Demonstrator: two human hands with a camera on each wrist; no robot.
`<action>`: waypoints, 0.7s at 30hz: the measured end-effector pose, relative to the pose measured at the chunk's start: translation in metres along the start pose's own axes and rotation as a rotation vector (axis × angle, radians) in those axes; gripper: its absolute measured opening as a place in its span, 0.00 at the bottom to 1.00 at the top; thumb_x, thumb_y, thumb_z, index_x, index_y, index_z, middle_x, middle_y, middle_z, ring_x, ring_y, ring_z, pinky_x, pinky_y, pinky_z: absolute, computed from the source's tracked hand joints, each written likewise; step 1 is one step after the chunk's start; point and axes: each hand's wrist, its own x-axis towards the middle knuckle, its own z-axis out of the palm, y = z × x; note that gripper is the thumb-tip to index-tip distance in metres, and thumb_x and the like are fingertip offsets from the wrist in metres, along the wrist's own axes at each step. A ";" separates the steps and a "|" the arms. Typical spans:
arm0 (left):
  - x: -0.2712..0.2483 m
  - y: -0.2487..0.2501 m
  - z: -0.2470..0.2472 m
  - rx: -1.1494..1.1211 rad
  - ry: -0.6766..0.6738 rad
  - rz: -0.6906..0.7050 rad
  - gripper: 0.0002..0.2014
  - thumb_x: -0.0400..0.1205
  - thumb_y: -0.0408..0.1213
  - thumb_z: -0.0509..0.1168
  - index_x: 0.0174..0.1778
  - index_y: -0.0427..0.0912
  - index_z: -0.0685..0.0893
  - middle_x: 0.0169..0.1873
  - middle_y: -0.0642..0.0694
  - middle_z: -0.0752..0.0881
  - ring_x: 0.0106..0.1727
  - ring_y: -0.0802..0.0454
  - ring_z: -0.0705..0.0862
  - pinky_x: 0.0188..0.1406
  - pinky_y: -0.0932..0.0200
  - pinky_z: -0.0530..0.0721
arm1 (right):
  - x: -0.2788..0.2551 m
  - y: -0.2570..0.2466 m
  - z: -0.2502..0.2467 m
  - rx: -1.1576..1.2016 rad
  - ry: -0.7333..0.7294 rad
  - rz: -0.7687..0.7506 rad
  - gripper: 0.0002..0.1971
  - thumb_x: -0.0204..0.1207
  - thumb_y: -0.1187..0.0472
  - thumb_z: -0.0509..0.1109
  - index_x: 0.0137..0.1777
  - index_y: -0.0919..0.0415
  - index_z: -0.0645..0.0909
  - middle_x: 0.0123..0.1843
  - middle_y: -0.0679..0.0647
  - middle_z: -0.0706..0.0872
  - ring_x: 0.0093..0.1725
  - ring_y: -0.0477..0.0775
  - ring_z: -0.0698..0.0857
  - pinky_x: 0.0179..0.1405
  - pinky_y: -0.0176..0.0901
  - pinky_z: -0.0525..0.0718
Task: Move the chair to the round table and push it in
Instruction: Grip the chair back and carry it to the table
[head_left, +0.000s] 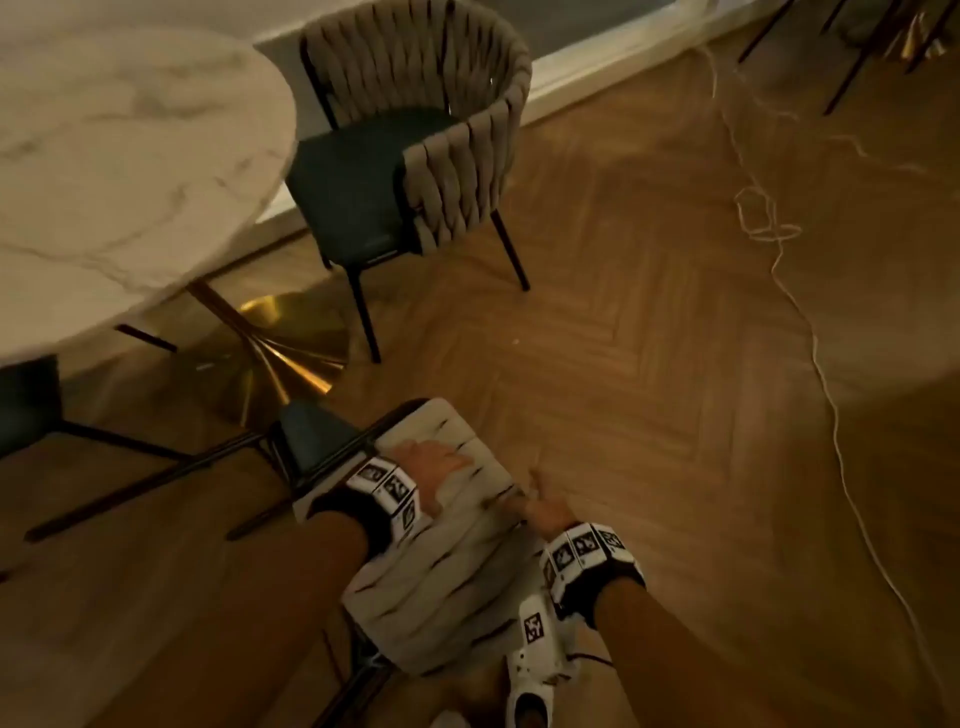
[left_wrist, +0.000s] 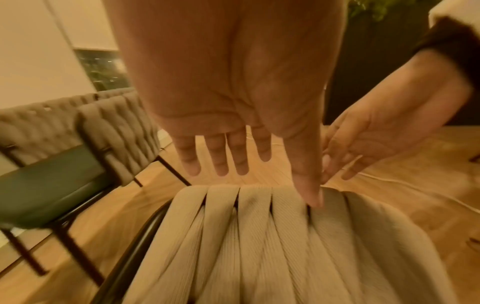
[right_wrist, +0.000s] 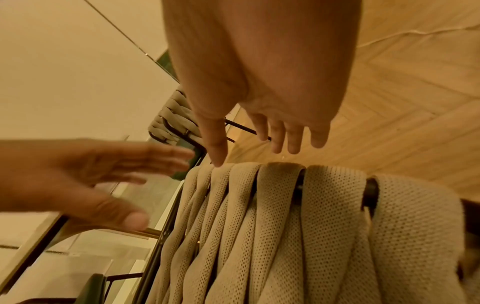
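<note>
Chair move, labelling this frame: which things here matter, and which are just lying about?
In the job: woven chair, round table, left hand, right hand.
Lying about: second chair, white cable, third chair.

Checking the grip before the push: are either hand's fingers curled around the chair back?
No, the left hand and right hand both show straight, spread fingers above the chair back, gripping nothing.

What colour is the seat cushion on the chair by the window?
Dark green seat cushion, clearest in the head view.
</note>
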 end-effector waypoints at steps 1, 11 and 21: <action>0.016 0.001 -0.005 0.019 0.020 0.030 0.36 0.77 0.45 0.68 0.79 0.52 0.58 0.79 0.47 0.65 0.78 0.45 0.65 0.78 0.45 0.63 | 0.011 0.001 0.000 0.028 -0.007 0.009 0.36 0.77 0.68 0.70 0.80 0.67 0.54 0.79 0.63 0.67 0.77 0.64 0.69 0.73 0.50 0.71; 0.107 0.013 -0.012 0.422 -0.194 0.096 0.31 0.82 0.50 0.59 0.80 0.51 0.58 0.81 0.45 0.63 0.80 0.44 0.60 0.83 0.38 0.48 | 0.082 0.035 0.009 -0.172 -0.091 0.187 0.35 0.64 0.60 0.82 0.70 0.66 0.73 0.70 0.63 0.80 0.70 0.65 0.78 0.69 0.58 0.78; 0.102 0.012 -0.019 0.463 -0.164 0.125 0.30 0.79 0.43 0.66 0.77 0.45 0.64 0.75 0.40 0.69 0.75 0.41 0.66 0.76 0.45 0.61 | 0.067 0.040 0.004 -0.239 -0.078 0.132 0.33 0.61 0.44 0.80 0.65 0.61 0.80 0.62 0.57 0.87 0.61 0.60 0.84 0.63 0.54 0.83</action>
